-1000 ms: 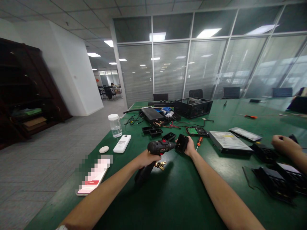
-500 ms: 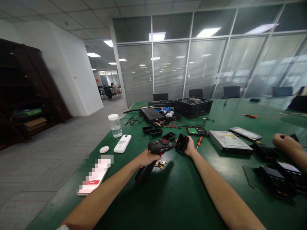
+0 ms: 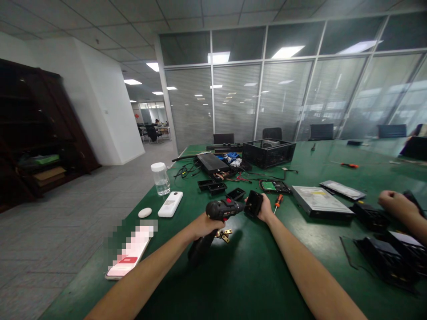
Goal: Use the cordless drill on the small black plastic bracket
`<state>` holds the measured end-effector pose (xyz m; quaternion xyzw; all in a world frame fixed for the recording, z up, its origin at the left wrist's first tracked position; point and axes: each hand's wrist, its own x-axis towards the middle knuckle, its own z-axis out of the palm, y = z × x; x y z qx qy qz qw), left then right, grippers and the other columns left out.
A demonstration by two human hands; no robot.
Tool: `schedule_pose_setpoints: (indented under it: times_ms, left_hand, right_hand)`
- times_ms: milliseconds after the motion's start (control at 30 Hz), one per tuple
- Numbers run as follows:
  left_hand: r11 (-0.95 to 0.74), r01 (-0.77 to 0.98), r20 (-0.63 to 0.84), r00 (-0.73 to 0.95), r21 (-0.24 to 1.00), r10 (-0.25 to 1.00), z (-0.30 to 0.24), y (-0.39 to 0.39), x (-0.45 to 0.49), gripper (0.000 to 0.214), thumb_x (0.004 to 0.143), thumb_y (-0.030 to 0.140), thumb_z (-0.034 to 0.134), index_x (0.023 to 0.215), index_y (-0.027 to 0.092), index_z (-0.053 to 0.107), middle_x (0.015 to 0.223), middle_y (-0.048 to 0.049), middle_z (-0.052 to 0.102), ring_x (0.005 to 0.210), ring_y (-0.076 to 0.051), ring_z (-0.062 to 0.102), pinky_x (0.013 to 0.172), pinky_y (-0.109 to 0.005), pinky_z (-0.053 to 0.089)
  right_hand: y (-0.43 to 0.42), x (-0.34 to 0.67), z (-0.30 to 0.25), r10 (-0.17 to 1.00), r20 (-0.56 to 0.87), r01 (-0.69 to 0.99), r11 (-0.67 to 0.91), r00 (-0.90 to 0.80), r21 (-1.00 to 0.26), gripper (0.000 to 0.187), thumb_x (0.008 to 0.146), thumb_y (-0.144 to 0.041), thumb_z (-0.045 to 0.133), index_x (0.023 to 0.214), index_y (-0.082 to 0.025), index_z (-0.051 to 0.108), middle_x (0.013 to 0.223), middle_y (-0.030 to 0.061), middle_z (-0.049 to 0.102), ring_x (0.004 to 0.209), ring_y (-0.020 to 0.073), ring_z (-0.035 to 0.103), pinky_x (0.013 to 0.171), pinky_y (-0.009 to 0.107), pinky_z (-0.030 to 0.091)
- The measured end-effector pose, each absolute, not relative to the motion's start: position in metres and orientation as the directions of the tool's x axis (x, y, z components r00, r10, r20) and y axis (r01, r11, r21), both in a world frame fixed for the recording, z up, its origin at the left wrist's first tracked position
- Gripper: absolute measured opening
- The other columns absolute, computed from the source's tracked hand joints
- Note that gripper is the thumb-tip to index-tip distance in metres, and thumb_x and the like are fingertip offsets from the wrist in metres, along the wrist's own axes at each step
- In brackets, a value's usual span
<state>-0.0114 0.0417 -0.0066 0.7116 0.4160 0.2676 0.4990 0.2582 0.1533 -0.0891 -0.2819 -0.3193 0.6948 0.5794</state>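
My left hand (image 3: 207, 226) is wrapped round the grip of a black cordless drill (image 3: 220, 209), whose nose points right. My right hand (image 3: 265, 209) holds a small black plastic box (image 3: 254, 203) tilted, its open side turned toward the drill. The drill's tip is at the box's left edge; whether it touches is too small to tell. Several brass-coloured metal pieces (image 3: 226, 235) lie on the green table below the drill. Behind my hands sit similar black boxes (image 3: 216, 187), and one more black box (image 3: 236, 194) is close to the drill.
An orange-handled screwdriver (image 3: 278, 201) lies right of my right hand. Farther right are an optical drive (image 3: 320, 202) and a co-worker's hand (image 3: 395, 203) over black parts. A water jar (image 3: 160, 180), a white device (image 3: 171, 204) and a phone (image 3: 131, 253) lie left. A black case (image 3: 268, 153) stands behind.
The view has tipped slightly upward, so everything sits a little lower. Both hands keep the same hold on the drill and box, with hardly any movement between them.
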Motion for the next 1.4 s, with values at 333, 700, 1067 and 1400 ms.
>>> schedule_pose_setpoints:
  times_ms: [333,700,1067,1400]
  left_hand:
    - [-0.133,0.322,-0.053,0.511,0.937,0.858,-0.0058,0.0415,-0.0116,0.012,0.062,0.021,0.052,0.069,0.012,0.055,0.055,0.0004,0.051,0.051,-0.011,0.045,0.050,-0.023,0.034]
    - [-0.120,0.347,-0.069,0.485,0.930,0.872,-0.0012,0.0387,-0.0109,0.015,0.061,0.023,0.053,0.070,0.012,0.056,0.058,0.0006,0.051,0.054,-0.010,0.044,0.051,-0.023,0.034]
    - [-0.127,0.349,-0.067,0.494,0.929,0.867,-0.0032,0.0409,-0.0110,0.016,0.061,0.023,0.052,0.072,0.012,0.056,0.059,0.0007,0.052,0.054,-0.010,0.045,0.051,-0.023,0.033]
    - [-0.153,0.325,-0.036,0.509,0.933,0.860,-0.0058,0.0424,-0.0119,0.016,0.062,0.021,0.051,0.073,0.012,0.057,0.060,0.0001,0.053,0.054,-0.011,0.047,0.051,-0.024,0.035]
  right_hand:
    - [0.1524,0.2579,-0.0870,0.981,-0.053,-0.655,-0.165,-0.187,-0.737,0.028,0.064,-0.036,0.034,0.068,-0.027,0.060,0.075,0.0120,0.065,0.071,0.0257,0.061,0.066,0.045,0.045]
    - [0.1521,0.2508,-0.0847,0.994,-0.089,-0.627,-0.107,-0.060,-0.772,0.036,0.067,-0.038,0.035,0.076,-0.014,0.060,0.069,0.0122,0.064,0.066,0.0236,0.060,0.059,0.036,0.047]
    - [0.1514,0.2513,-0.0839,0.992,-0.096,-0.627,-0.127,-0.082,-0.769,0.037,0.071,-0.039,0.032,0.075,-0.014,0.059,0.065,0.0104,0.063,0.060,0.0213,0.059,0.057,0.034,0.046]
    - [0.1502,0.2504,-0.0836,0.993,-0.094,-0.623,-0.121,-0.076,-0.773,0.037,0.071,-0.039,0.031,0.077,-0.014,0.058,0.067,0.0106,0.063,0.060,0.0212,0.059,0.057,0.034,0.047]
